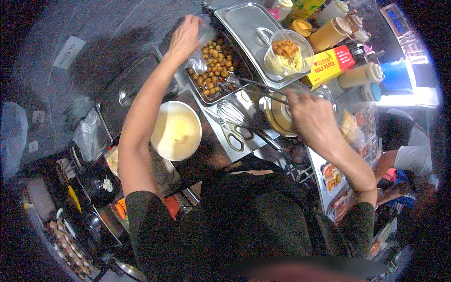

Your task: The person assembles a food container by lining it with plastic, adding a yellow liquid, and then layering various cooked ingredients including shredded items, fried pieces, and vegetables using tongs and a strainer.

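A clear, thin plastic bag hangs from my left hand, whose fingers are closed on it over the far left part of a deep metal pan. Small round brown balls, glossy with dark sauce, fill much of that pan. My right hand is wrapped round the handle of a long metal utensil. Its far end reaches into the pan among the balls; whether it is a spoon or tongs I cannot tell. Motion blurs my right hand slightly.
A white bucket of pale yellow liquid stands left of centre. Near the pan lie a whisk and scissors. Beyond are a lidded pan, a clear food tub, squeeze bottles and a wax paper box. Another person's arm shows at right.
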The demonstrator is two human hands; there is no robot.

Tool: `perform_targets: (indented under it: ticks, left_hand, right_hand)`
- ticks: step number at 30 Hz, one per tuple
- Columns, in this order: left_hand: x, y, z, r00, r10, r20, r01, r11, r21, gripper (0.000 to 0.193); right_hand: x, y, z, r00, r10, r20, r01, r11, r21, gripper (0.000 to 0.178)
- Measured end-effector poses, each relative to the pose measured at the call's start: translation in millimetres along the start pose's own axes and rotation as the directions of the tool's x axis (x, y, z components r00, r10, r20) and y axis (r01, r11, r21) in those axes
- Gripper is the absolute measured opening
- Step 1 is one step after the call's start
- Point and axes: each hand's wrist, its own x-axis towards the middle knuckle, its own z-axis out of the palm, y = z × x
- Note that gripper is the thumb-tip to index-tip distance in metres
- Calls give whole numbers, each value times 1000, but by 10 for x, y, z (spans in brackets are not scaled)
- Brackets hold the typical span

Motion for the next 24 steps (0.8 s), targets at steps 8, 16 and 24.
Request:
perform_targets:
  ticks: [8,16,24]
  left_hand:
    - [5,59,-69,998,61,31,-63,997,42,52]
    - [-38,130,-75,987,157,-36,-156,987,43,48]
    - [-198,441,143,999,-12,-35,3,970,-244,55]
  right_hand:
    - [587,-236,611,984,31,-173,-38,999,-39,10]
    - [619,-230,665,992,16,-127,-14,1000,12,12]
    - [-584,127,-496,933,296,-204,-224,923,312,38]
